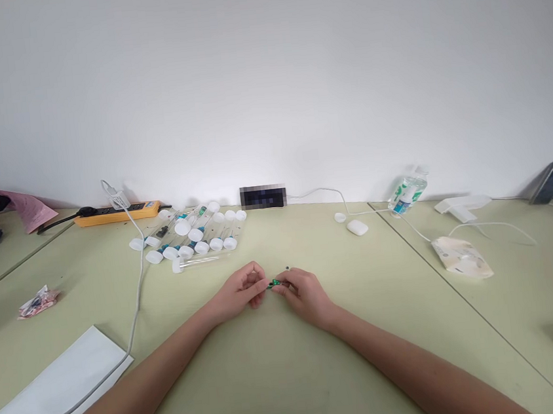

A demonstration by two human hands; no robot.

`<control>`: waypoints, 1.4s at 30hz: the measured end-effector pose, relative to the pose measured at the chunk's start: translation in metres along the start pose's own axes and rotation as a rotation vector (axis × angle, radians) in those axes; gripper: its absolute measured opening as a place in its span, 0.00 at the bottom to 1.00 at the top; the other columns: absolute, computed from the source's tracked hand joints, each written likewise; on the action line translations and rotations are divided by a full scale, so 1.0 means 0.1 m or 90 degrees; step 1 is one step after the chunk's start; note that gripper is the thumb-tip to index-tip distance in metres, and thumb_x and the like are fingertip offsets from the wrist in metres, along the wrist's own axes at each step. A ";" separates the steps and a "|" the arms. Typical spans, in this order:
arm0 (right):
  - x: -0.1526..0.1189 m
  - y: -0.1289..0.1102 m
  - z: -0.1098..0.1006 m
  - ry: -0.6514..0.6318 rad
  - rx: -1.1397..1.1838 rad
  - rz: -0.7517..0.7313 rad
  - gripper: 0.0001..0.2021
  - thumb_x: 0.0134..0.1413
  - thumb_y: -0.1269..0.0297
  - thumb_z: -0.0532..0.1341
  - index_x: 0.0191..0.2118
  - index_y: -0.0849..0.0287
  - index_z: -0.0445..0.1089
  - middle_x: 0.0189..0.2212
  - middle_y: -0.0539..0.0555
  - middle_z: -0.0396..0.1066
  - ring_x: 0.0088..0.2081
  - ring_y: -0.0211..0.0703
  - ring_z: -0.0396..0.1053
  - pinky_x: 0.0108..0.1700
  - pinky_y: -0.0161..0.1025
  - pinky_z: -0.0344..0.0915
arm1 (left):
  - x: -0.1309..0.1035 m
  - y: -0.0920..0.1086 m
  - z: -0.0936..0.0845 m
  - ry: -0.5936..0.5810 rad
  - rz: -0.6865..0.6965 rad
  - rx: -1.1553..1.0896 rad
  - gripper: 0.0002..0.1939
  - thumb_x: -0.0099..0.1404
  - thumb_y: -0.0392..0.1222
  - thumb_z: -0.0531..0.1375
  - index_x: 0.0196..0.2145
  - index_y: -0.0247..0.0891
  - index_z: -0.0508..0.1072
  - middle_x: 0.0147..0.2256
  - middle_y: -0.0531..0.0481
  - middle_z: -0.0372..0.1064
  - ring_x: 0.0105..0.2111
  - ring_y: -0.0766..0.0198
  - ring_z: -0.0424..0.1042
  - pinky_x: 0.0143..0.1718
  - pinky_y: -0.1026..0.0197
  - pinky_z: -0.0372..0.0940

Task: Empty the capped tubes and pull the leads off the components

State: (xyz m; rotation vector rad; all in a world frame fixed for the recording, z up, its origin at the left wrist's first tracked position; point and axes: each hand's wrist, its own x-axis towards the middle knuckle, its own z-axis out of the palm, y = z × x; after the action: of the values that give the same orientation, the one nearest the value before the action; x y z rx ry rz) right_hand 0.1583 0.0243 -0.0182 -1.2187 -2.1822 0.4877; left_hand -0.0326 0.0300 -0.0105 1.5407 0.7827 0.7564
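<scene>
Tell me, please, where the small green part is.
The small green part is below the head view's centre, held between the left hand and the right hand.

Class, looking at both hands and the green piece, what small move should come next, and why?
Perhaps turn the small green piece slightly: the right hand pinches it, the left hand is at its other end, and together they hide part of it.

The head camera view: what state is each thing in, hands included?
Left hand: closed on the small green part
Right hand: pinching it too
Small green part: held between both hands
Orange power strip: white charger plugged in
Clear white-capped tubes: lying clustered
White rectangular sheet: flat, crossed by grey-white cable
Red-and-white wrapper: crumpled
Black rectangular display: upright, face pixelated
Dark phone-like slab: leaning
</scene>
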 end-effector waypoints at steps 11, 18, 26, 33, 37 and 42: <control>0.00 0.01 0.01 -0.002 -0.007 0.005 0.08 0.56 0.62 0.55 0.34 0.58 0.68 0.23 0.51 0.65 0.27 0.38 0.61 0.29 0.34 0.58 | 0.00 0.00 0.01 -0.001 0.016 0.015 0.09 0.59 0.46 0.56 0.33 0.38 0.61 0.27 0.54 0.59 0.25 0.70 0.60 0.26 0.66 0.59; -0.01 0.00 0.00 -0.001 -0.003 0.003 0.08 0.56 0.61 0.54 0.34 0.58 0.68 0.24 0.51 0.66 0.27 0.37 0.61 0.29 0.34 0.58 | -0.01 0.04 0.01 0.000 0.013 0.007 0.09 0.59 0.45 0.56 0.33 0.38 0.61 0.29 0.54 0.59 0.26 0.71 0.60 0.27 0.66 0.60; 0.00 0.00 0.00 -0.006 -0.013 0.003 0.08 0.56 0.62 0.54 0.33 0.58 0.69 0.23 0.51 0.65 0.27 0.37 0.60 0.29 0.34 0.57 | 0.00 0.02 0.01 0.038 0.004 0.027 0.12 0.57 0.47 0.59 0.32 0.38 0.62 0.29 0.54 0.61 0.26 0.70 0.62 0.27 0.66 0.60; -0.01 -0.01 0.00 -0.013 -0.008 0.003 0.08 0.56 0.63 0.55 0.33 0.58 0.69 0.23 0.51 0.65 0.27 0.37 0.60 0.30 0.34 0.58 | 0.00 0.03 0.00 0.028 -0.019 0.029 0.12 0.59 0.49 0.55 0.31 0.37 0.62 0.25 0.55 0.62 0.23 0.71 0.61 0.25 0.66 0.59; 0.00 -0.01 0.00 -0.011 -0.010 0.006 0.09 0.56 0.62 0.54 0.33 0.58 0.69 0.23 0.51 0.65 0.27 0.37 0.60 0.29 0.34 0.58 | 0.00 0.02 0.00 0.030 -0.005 0.033 0.13 0.55 0.47 0.60 0.33 0.38 0.62 0.27 0.54 0.63 0.25 0.71 0.61 0.27 0.66 0.59; 0.00 -0.01 -0.01 -0.010 -0.005 0.005 0.08 0.56 0.62 0.54 0.33 0.58 0.69 0.23 0.51 0.65 0.26 0.37 0.60 0.29 0.34 0.58 | 0.00 0.02 0.01 0.019 -0.012 0.015 0.12 0.59 0.50 0.55 0.32 0.38 0.61 0.23 0.56 0.60 0.22 0.71 0.61 0.25 0.66 0.58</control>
State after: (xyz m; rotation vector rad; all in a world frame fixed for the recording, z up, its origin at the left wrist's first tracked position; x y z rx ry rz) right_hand 0.1578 0.0240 -0.0170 -1.2316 -2.1953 0.4947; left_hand -0.0316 0.0298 -0.0089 1.5440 0.8303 0.7602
